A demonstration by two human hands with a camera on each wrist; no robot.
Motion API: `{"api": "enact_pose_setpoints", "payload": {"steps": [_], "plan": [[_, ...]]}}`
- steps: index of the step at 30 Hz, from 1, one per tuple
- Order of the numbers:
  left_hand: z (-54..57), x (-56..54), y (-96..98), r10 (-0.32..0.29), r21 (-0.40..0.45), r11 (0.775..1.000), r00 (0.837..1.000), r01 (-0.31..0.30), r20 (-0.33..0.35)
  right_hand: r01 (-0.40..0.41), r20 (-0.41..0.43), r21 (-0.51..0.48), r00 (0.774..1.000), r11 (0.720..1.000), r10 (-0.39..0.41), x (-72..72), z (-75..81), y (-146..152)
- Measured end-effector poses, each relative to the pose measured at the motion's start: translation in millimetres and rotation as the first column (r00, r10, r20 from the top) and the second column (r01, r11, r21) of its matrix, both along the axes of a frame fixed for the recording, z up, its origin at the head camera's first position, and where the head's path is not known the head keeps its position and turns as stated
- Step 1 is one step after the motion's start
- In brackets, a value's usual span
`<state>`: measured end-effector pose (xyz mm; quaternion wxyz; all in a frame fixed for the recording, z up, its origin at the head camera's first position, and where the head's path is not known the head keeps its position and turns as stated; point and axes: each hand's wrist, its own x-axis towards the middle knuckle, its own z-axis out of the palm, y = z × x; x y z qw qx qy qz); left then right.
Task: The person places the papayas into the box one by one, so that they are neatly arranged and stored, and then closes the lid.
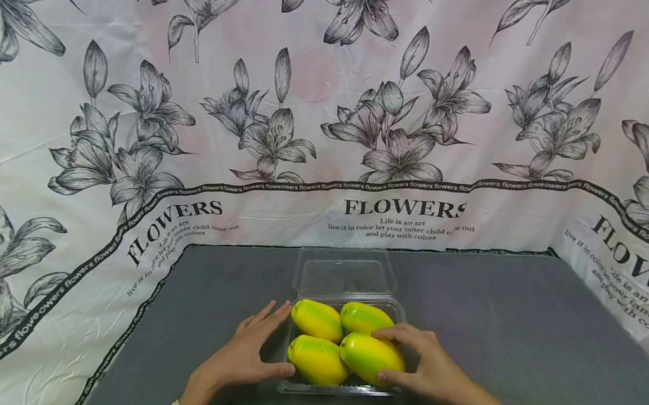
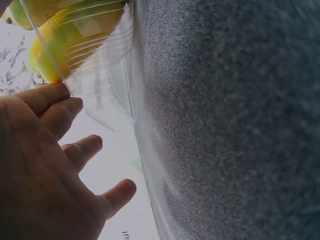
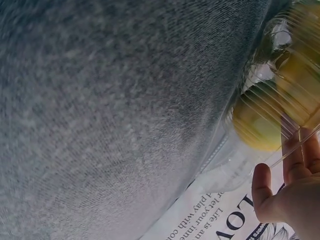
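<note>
A clear plastic clamshell box point(image 1: 338, 391) holds several yellow-green mangoes in two rows. My right hand point(image 1: 432, 367) grips the front right mango point(image 1: 371, 357) between thumb and fingers, inside the box. In the right wrist view, some fingertips of the right hand point(image 3: 295, 192) reach in behind the clear ribbed wall beside the fruit. My left hand point(image 1: 246, 352) spreads its fingers along the box's left side, thumb by the front left mango point(image 1: 318, 359). The left wrist view shows the left hand point(image 2: 50, 160) with fingertips at the box rim, beside a mango point(image 2: 90, 35).
The box's clear lid point(image 1: 347, 277) lies folded back behind it. Grey cloth point(image 1: 226, 284) covers the table. A white curtain point(image 1: 277, 218) with flower prints and lettering stands along the back and sides.
</note>
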<state>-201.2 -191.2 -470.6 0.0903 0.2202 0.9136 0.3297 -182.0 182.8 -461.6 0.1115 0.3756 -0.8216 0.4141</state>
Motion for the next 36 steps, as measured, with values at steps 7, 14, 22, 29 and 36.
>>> {"api": "enact_pose_setpoints", "payload": {"steps": [7,14,22,29,36], "plan": [[0.3,-0.4,0.2,0.002,-0.007,1.000,1.000,-0.002,-0.004,0.071,0.010,0.072,0.997,0.995,-0.072,1.7,-0.5,1.5],[0.8,-0.8,-0.2,0.001,-0.003,1.000,1.000,-0.001,-0.003,0.098,0.003,0.106,0.995,0.990,-0.098,2.8,-0.7,1.2],[0.6,-0.2,-0.2,0.000,-0.004,1.000,1.000,0.000,-0.002,0.095,-0.005,0.078,0.996,0.992,-0.095,2.7,2.4,0.7],[0.0,-0.1,-0.2,-0.001,-0.002,1.000,1.000,0.001,-0.005,0.138,0.042,0.016,0.989,0.990,-0.139,-8.1,11.1,6.1],[-0.4,-0.5,-0.6,-0.004,0.000,1.000,1.000,0.004,-0.006,0.254,0.113,-0.005,0.961,0.967,-0.252,-31.9,11.7,19.1]]}}
